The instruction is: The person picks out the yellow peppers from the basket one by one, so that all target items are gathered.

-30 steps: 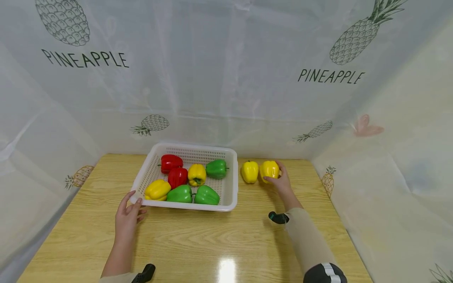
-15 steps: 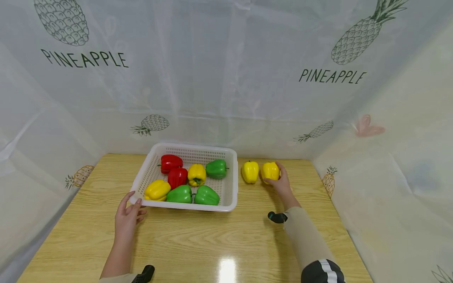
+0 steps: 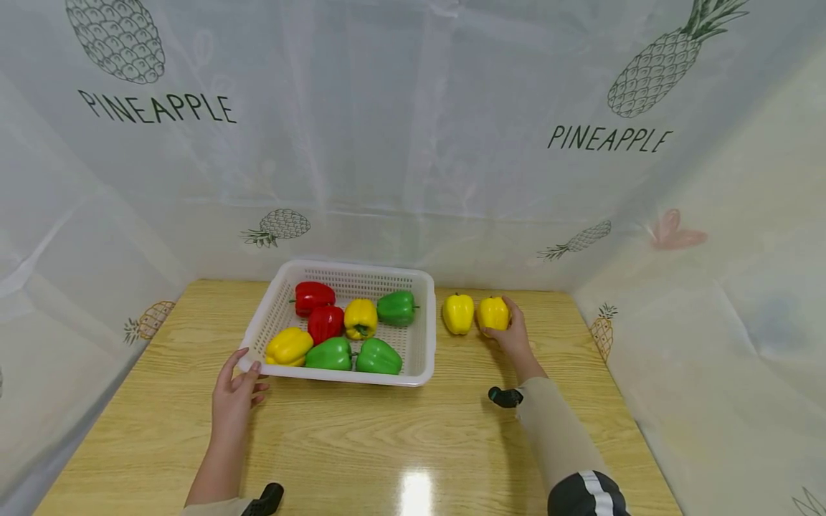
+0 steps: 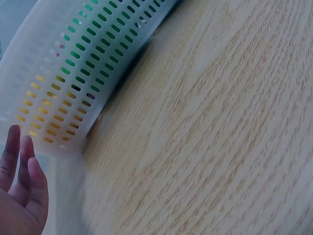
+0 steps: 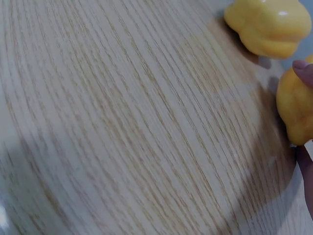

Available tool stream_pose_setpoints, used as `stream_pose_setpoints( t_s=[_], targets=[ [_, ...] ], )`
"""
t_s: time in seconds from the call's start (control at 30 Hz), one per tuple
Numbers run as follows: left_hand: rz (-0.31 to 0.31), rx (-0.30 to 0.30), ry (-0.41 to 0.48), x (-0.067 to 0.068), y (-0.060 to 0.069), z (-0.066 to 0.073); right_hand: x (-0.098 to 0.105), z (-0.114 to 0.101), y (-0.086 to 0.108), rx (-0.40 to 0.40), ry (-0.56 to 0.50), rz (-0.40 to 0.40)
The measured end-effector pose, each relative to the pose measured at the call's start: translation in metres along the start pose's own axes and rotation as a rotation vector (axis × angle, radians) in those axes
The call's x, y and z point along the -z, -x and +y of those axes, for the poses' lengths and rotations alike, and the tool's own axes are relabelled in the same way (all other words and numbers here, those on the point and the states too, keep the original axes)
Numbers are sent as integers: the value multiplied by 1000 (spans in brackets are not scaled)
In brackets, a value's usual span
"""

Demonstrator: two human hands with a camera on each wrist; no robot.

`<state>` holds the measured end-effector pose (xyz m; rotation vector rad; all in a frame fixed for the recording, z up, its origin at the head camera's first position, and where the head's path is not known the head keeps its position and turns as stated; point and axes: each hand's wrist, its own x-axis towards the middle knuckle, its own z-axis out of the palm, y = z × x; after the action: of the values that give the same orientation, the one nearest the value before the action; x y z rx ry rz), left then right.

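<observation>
In the head view, my right hand (image 3: pixel 513 337) grips a glossy yellow bell pepper (image 3: pixel 492 314) at the table's back right, with fingers on its far right side and thumb at its front. The right wrist view shows this pepper (image 5: pixel 296 105) at the right edge, the thumb over it. A second yellow bell pepper (image 3: pixel 457 314) stands just left of it. My left hand (image 3: pixel 234 387) holds the near left corner of a white plastic basket (image 3: pixel 422 376) between thumb and forefinger. Its other fingers (image 4: pixel 36 181) are off the basket wall in the left wrist view.
Inside the basket lie two red peppers (image 3: pixel 325 325), two yellow peppers (image 3: pixel 360 319) and several green peppers (image 3: pixel 378 356). The wooden table (image 3: pixel 361 437) ends at a pineapple-print curtain (image 3: pixel 387 236) behind and at the sides.
The right hand and its yellow pepper have come slightly down and toward me, and look almost still now. The left hand and basket have stayed in place.
</observation>
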<state>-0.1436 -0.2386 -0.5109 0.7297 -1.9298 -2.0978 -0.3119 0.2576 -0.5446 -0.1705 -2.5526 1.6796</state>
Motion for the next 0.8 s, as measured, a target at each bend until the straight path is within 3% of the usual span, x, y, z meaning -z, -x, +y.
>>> stream_pose_setpoints(
  t_s=[0.4, 0.8],
  targets=[
    [-1, 12, 7, 0, 0, 0, -3, 0, -2, -12, 11, 1],
    [-2, -25, 21, -1, 1, -2, -10, -3, 0, -41, 17, 82]
  ],
)
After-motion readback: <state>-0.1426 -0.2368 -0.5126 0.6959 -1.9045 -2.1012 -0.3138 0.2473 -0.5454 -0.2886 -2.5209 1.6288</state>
